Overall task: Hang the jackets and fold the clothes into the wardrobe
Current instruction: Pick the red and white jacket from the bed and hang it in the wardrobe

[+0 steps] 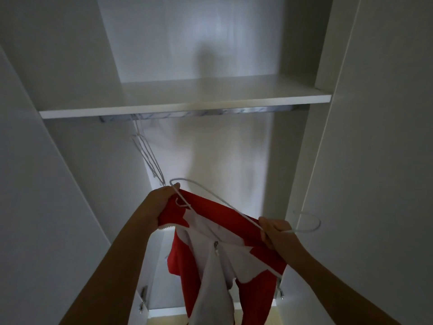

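Step in hand: dressing the hanger, jacket-hanging half of the task. Red-and-white zip jacket is held near and low at centre, in front of the open wardrobe, well below the rail. Left hand pinches the jacket's shoulder together with one end of the thin white wire hanger. Right hand is curled round the hanger's neck, with the hook jutting right. Whether the far shoulder is seated cannot be told. Next move, by my reckoning: settle the cloth, then lift the hook onto the metal rail under the white shelf. Spare wire hangers crowd the rail's left end; centre and right look open. The shelf's front edge overhangs, so the hook goes in beneath it.
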A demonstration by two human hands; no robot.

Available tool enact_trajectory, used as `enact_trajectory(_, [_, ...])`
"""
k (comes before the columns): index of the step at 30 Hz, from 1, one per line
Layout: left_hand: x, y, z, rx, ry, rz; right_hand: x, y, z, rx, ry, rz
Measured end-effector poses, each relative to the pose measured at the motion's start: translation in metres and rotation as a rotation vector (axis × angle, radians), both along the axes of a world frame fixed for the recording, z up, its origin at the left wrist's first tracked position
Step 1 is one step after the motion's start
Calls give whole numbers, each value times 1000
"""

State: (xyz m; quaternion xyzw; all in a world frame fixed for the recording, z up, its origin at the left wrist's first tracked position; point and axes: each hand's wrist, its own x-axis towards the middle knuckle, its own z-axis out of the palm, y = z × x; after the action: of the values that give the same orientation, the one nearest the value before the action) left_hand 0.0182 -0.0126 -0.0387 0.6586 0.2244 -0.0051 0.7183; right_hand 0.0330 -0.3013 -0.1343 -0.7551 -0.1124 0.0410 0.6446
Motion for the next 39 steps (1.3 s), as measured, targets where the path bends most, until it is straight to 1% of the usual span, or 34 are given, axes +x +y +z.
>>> enact_trajectory(2, [5, 3, 8, 119, -20, -17, 0, -2, -2, -94, 44, 30])
enact_trajectory(4, [8, 5, 15, 240, -38, -38, -1, -4, -3, -141, 69, 40])
enact_trajectory(7, [9, 6, 21, 251, -58, -125, -3, -11, -3, -167, 57, 46])
enact_trajectory(8, [10, 6, 21, 282, -67, -139, -4, -14, -1, -174, 56, 42])
enact_trajectory(9, [11, 4, 20, 366, -83, -145, -4, -16, 0, -189, 53, 38])
enact_trajectory(10, [13, 3, 19, 498, -107, -146, -5, -19, 2, -221, 56, 34])
enact_trajectory(13, [16, -12, 16, 975, -234, -208, -7, -22, -4, -394, 76, 67])
enact_trajectory(14, [16, -22, 15, 1097, -294, -258, -10, -19, -7, -444, 92, 107])
enact_trajectory(15, [16, -32, 14, 1172, -351, -297, -11, -15, -13, -508, 93, 146])
enact_trajectory(17, [17, -50, 15, 1224, -446, -319, -11, -3, -16, -635, 77, 159])
enact_trajectory(18, [19, -57, 16, 1228, -477, -311, -8, 1, -13, -648, 90, 137])
enact_trajectory(21, [22, -62, 17, 1226, -477, -318, 3, 8, 14, -600, 115, 113])
enact_trajectory(23, [22, -63, 15, 1210, -476, -342, 9, 8, 36, -578, 114, 163])
enact_trajectory(24, [22, -64, 13, 1200, -471, -358, 12, 7, 47, -532, 119, 201])
enact_trajectory(27, [21, -55, 3, 1211, -383, -428, 21, 6, 72, -432, 109, 243])
enact_trajectory(29, [21, -44, 1, 1327, -328, -414, 28, 7, 79, -438, 71, 218])
enact_trajectory(31, [25, -38, -3, 1486, -418, -402, 34, 12, 84, -460, 25, 202])
enact_trajectory(33, [39, -43, -10, 1520, -511, -541, 45, 18, 90, -465, -11, 174])
enact_trajectory(34, [49, -47, -13, 1523, -527, -571, 52, 20, 93, -461, -22, 155])
enact_trajectory(37, [90, -50, -21, 1596, -593, -474, 82, 21, 95, -476, -21, 98])
enact_trajectory(39, [123, -50, -32, 1696, -590, -526, 107, 19, 86, -546, 7, 48])
